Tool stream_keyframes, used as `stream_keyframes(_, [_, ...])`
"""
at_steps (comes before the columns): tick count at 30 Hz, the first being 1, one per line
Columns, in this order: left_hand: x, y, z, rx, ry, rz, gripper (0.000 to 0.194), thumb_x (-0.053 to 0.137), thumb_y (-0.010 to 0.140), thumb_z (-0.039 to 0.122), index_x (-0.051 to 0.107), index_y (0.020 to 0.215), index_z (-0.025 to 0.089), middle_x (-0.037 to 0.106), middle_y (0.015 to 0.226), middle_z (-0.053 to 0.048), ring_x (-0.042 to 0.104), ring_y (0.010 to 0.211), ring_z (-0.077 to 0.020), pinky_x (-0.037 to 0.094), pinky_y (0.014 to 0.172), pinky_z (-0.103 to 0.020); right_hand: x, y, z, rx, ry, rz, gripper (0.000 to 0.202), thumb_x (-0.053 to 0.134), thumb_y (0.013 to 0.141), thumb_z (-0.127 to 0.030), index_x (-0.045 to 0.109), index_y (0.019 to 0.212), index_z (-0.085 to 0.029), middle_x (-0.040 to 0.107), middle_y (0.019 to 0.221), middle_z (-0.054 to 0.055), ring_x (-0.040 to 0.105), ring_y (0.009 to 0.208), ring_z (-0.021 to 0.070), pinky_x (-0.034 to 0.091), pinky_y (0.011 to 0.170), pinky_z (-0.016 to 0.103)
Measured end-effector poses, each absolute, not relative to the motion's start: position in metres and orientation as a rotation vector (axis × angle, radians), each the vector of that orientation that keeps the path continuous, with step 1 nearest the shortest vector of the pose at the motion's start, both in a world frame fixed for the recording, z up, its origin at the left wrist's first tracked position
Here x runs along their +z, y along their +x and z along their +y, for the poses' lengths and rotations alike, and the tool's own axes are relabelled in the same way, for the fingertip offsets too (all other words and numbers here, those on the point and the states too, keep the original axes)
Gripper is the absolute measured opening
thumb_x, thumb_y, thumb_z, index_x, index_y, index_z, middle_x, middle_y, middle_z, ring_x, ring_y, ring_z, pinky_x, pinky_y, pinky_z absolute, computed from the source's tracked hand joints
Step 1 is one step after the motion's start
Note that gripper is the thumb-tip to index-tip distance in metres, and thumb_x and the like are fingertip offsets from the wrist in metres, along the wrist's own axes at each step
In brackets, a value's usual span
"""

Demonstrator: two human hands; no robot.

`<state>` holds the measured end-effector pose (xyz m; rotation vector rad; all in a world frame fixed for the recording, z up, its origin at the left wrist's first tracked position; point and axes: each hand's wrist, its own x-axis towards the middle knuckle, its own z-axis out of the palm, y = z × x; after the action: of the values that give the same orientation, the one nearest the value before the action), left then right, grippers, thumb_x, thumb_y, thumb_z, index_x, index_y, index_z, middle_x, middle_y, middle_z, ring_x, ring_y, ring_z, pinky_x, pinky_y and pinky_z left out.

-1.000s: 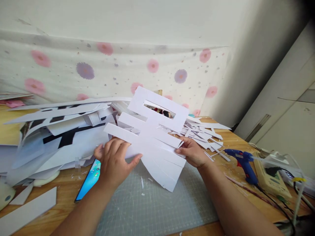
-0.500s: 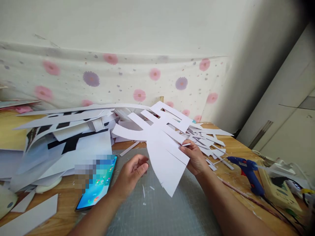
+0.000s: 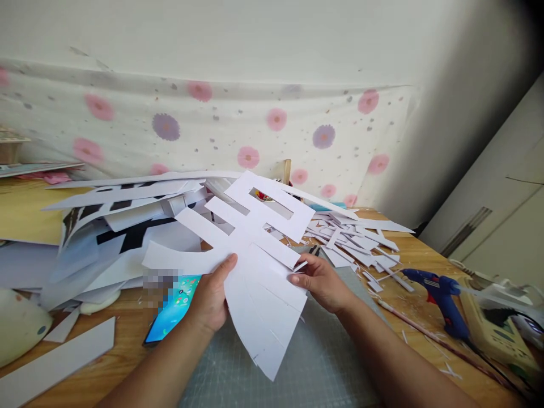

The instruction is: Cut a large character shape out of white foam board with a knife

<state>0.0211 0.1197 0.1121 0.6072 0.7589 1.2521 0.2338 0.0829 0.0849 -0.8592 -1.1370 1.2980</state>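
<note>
Paper cutout (image 3: pixel 250 249) held above mat (image 3: pixel 297 362), L hand (image 3: pixel 211 300) & R hand (image 3: pixel 318 280) each in pinch grip at mid edges. Likely light, floppy, tear-prone; support near centre.

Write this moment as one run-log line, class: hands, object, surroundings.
left hand: holds paper cutout | right hand: pinches its right edge | under: cutting mat | near: phone, glue gun

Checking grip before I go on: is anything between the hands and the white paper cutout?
Nothing visible: the left hand and right hand both grip the white paper cutout directly, above the cutting mat.
</note>
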Motion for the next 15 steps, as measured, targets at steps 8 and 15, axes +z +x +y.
stream_keyframes(8, [0.1137, 0.0223, 0.1187, 1.298, 0.641, 0.769, 0.050, 0.083, 0.059, 0.022, 0.068, 0.105, 0.011, 0.073, 0.116, -0.013, 0.068, 0.109, -0.0359, 0.060, 0.087, -0.042, 0.0875, 0.2349, 0.0823, 1.281, -0.910, -1.165, 0.038, 0.093, 0.056, -0.039, 0.066, 0.073, -0.018, 0.059, 0.067, -0.005, 0.051, 0.064, 0.0100, 0.040, 0.064, 0.024])
stream_keyframes(15, [0.1087, 0.0177, 0.1209, 1.218, 0.651, 0.786, 0.059, 0.084, 0.059, 0.028, 0.068, 0.113, 0.012, 0.077, 0.103, -0.013, 0.071, 0.102, -0.0370, 0.060, 0.083, -0.044, 0.0900, 0.2353, 0.0791, 1.331, -0.952, -1.170, 0.043, 0.094, 0.053, -0.040, 0.063, 0.073, -0.017, 0.055, 0.063, -0.007, 0.047, 0.059, 0.0082, 0.035, 0.058, 0.022])
